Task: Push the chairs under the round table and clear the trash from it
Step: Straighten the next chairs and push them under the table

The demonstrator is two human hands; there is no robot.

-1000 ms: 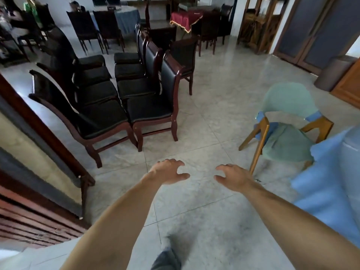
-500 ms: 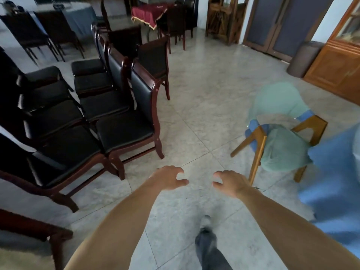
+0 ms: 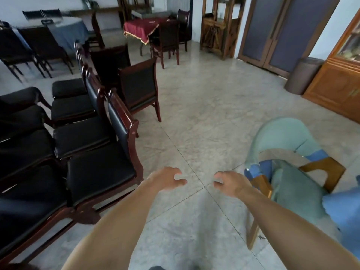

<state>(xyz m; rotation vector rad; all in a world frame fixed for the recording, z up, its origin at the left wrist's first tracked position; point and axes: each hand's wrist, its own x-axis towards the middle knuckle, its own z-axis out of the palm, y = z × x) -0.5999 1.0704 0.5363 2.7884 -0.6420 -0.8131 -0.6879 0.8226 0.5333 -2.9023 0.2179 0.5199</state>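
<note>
I hold both arms out over the tiled floor (image 3: 204, 106). My left hand (image 3: 165, 179) and my right hand (image 3: 230, 182) are empty, the fingers loosely curled and a little spread, touching nothing. The green chair (image 3: 288, 172) with wooden legs stands just beside my right hand, next to a blue cloth (image 3: 342, 209) at the right edge. Dark chairs (image 3: 97, 168) stand in rows on my left.

Your nearest chair (image 3: 288, 172) stands at lower right: pale green curved back and seat pad, blue wraps on its light wooden arms, angled legs on the tiled floor. Just beside it, the blue-draped edge of the bench (image 3: 342, 215) shows at the frame's right border; you cannot see its top.
</note>
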